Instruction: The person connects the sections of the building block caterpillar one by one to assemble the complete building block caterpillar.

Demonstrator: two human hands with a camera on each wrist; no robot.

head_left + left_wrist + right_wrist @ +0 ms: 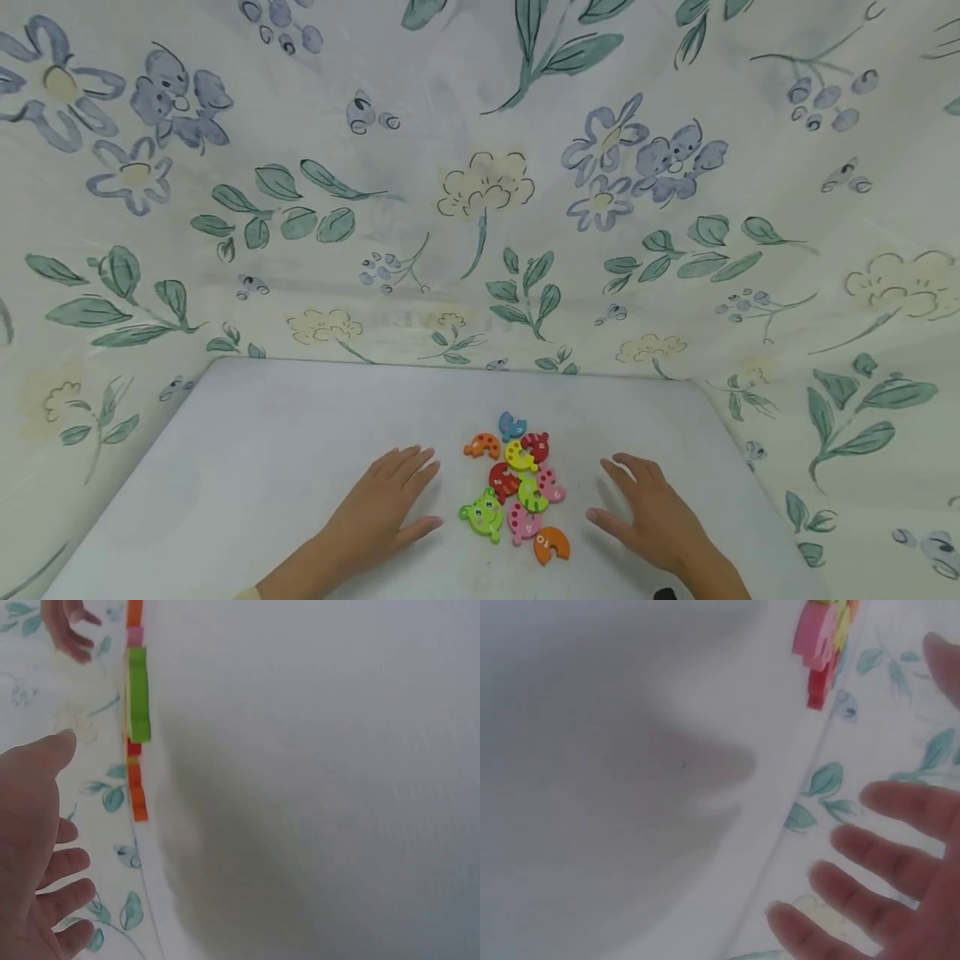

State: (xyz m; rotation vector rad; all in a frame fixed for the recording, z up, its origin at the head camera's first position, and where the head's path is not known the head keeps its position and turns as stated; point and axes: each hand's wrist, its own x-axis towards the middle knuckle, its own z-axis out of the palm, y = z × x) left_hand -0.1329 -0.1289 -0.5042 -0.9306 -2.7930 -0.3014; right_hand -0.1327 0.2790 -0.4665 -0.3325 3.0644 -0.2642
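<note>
A loose cluster of colourful puzzle pieces lies on the white table, some overlapping. Among them are a green piece with a smiling animal face [482, 518], an orange arched piece numbered 10 [551, 537], a pink spotted piece [522, 523], a red piece [501, 481], a yellow piece [513, 455] and a blue piece [512, 426]. To the left of the cluster my left hand [382, 504] hovers with fingers extended, nearest the green face piece [139, 694]. On the other side my right hand [651, 515] is held apart from the pieces, fingers spread. Neither hand holds anything.
The white table [300, 425] stretches out around the pieces. A floral cloth [420, 275] hangs behind it and along both sides. A small dark object [664, 594] shows at the bottom edge, by the right wrist.
</note>
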